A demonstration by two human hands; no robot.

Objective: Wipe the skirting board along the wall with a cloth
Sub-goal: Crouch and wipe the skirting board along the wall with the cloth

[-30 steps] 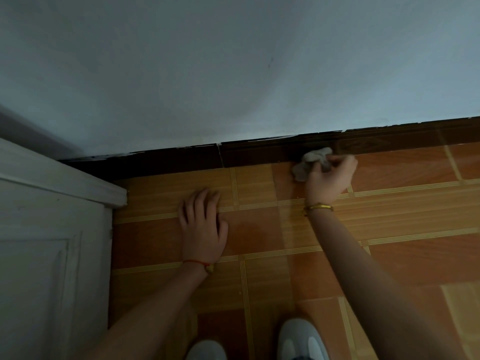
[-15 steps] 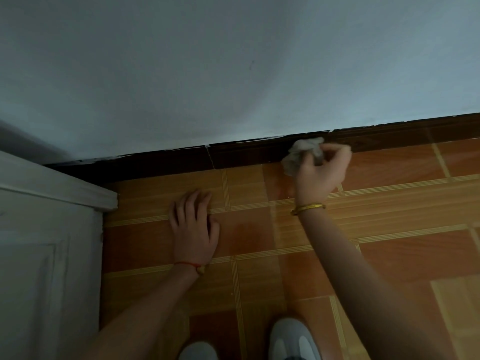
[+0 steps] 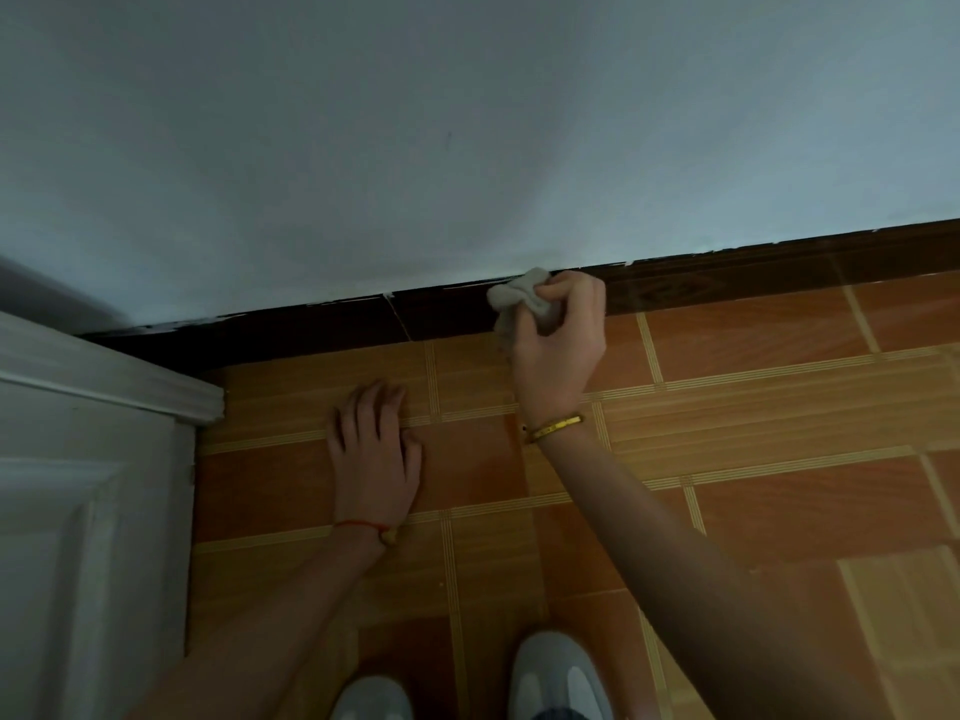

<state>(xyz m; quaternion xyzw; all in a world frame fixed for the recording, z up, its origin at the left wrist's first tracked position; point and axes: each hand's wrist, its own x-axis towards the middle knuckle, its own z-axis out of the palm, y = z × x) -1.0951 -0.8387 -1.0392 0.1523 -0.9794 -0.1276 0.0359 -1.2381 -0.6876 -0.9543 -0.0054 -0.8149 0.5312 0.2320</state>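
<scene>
A dark brown skirting board (image 3: pixel 727 278) runs along the foot of the pale wall (image 3: pixel 467 122), from the white door frame on the left up to the right edge. My right hand (image 3: pixel 558 340) grips a crumpled pale grey cloth (image 3: pixel 514 298) and holds it against the board, reaching its top edge. My left hand (image 3: pixel 374 459) lies flat on the orange floor tiles, fingers spread, a short way in front of the board. A vertical joint (image 3: pixel 400 319) in the board shows just left of the cloth.
A white panelled door and its frame (image 3: pixel 98 511) fill the lower left. Orange and tan floor tiles (image 3: pixel 779 433) stretch to the right. The toes of two pale shoes (image 3: pixel 556 678) show at the bottom edge.
My right hand has carried the cloth leftward along the skirting board and lifted it from the base to the top edge. My left hand has stayed flat on the floor.
</scene>
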